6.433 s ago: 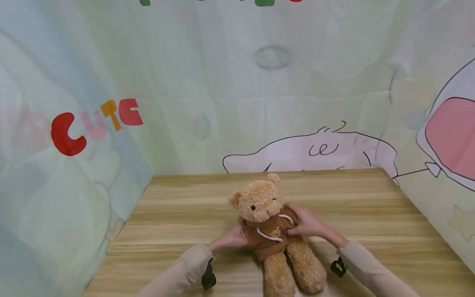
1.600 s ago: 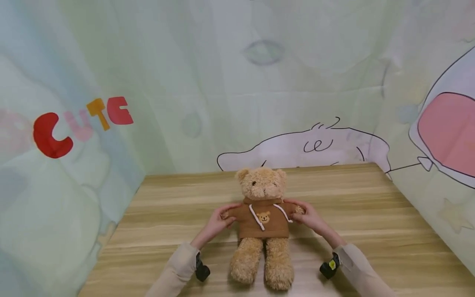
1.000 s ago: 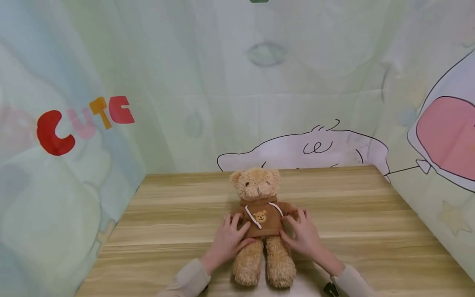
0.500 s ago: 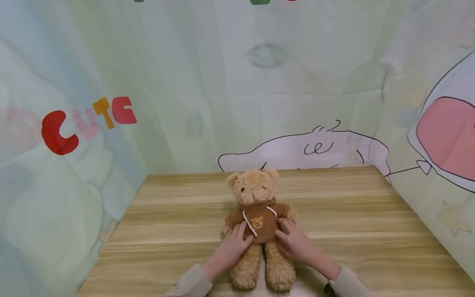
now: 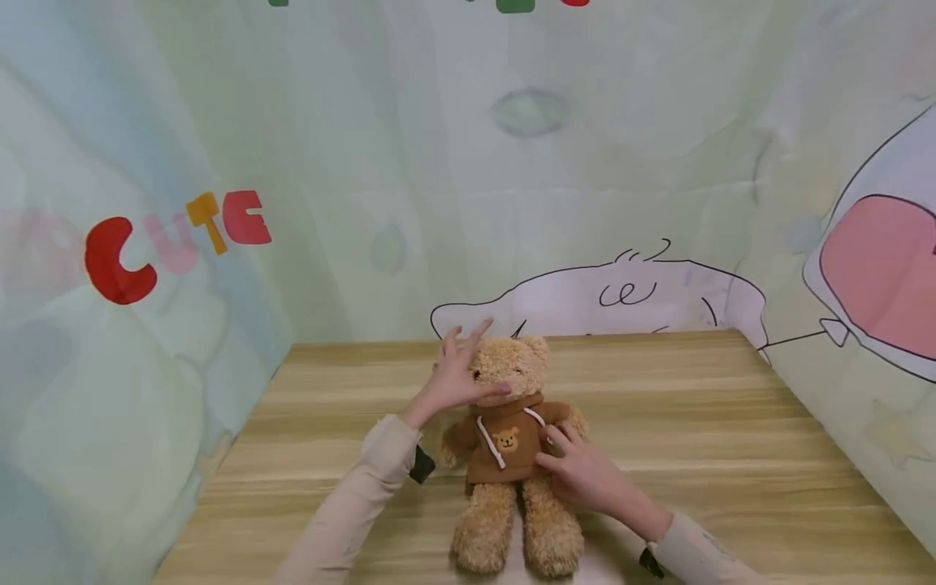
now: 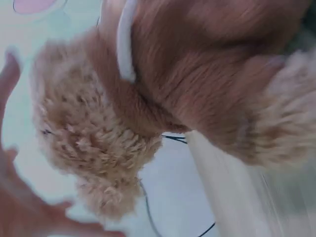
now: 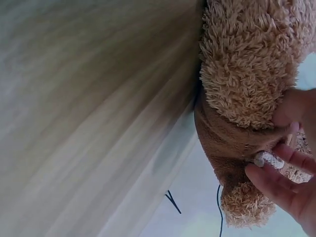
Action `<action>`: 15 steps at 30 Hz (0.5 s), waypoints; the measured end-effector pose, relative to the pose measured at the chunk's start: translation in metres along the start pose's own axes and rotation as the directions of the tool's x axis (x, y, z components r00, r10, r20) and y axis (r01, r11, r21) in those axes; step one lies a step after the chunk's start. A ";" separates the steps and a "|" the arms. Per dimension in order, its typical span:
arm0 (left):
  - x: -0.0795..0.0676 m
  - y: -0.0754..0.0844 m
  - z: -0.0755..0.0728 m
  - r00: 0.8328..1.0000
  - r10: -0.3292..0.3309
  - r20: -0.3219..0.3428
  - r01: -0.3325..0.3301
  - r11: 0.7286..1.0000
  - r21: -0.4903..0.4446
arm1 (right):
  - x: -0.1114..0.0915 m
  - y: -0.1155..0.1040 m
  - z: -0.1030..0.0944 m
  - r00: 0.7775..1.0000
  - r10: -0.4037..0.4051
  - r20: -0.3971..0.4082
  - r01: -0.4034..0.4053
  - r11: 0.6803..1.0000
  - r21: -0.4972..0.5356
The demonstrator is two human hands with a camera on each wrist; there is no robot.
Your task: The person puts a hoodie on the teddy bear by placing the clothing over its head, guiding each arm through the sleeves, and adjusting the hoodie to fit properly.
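A tan teddy bear [image 5: 504, 443] in a brown hoodie with white drawstrings sits facing me, propped upright on the wooden table. My left hand [image 5: 457, 374] is raised at the left side of its head, fingers spread, thumb across the muzzle and covering part of the face. In the left wrist view the bear's head [image 6: 89, 123] is beside the spread left fingers, which look apart from the fur there. My right hand [image 5: 592, 479] pinches the hoodie's lower side below the bear's arm. In the right wrist view, the thumb and fingers gather the hoodie cloth [image 7: 227, 140] near a drawstring end.
The wood-grain table [image 5: 329, 455] extends around the bear. A printed cloth backdrop [image 5: 329, 162] with cartoon drawings and the letters CUTE rises behind and along both sides. Dark wrist cameras sit under the sleeves [image 5: 344, 504].
Earlier both hands held the tilted bear, then its arms, then its hoodie hem. Since half a second ago the left hand has risen to the head; the right hand has stayed by the hem.
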State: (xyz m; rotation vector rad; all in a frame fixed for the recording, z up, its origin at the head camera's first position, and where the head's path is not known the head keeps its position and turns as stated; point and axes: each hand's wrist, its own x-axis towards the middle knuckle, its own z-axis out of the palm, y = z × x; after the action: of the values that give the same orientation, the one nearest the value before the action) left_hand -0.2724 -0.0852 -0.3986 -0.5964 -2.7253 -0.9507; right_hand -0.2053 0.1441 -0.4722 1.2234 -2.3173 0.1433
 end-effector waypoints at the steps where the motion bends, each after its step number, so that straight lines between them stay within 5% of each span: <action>1: 0.007 -0.002 0.000 0.997 -0.023 0.075 0.024 1.000 -0.017 | -0.001 0.001 0.000 1.000 0.000 0.005 0.000 1.000 -0.018; 4: 0.018 -0.008 0.008 0.988 0.002 0.152 0.009 0.997 -0.074 | -0.004 0.001 0.001 1.000 0.013 -0.013 -0.014 0.998 -0.057; 10: 0.015 -0.014 0.017 1.000 0.007 -0.029 -0.010 0.993 -0.114 | -0.017 0.001 0.007 0.984 0.115 -0.139 -0.098 0.987 0.124; 15: 0.010 -0.009 0.019 0.996 0.016 -0.089 -0.023 0.996 -0.083 | -0.029 0.000 0.000 0.986 0.139 -0.095 -0.106 0.952 0.285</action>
State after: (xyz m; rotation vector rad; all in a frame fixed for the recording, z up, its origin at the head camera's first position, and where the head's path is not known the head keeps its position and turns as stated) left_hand -0.2863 -0.0764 -0.4157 -0.5801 -2.6080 -1.0657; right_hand -0.1923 0.1656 -0.4859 1.1657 -2.3279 0.5878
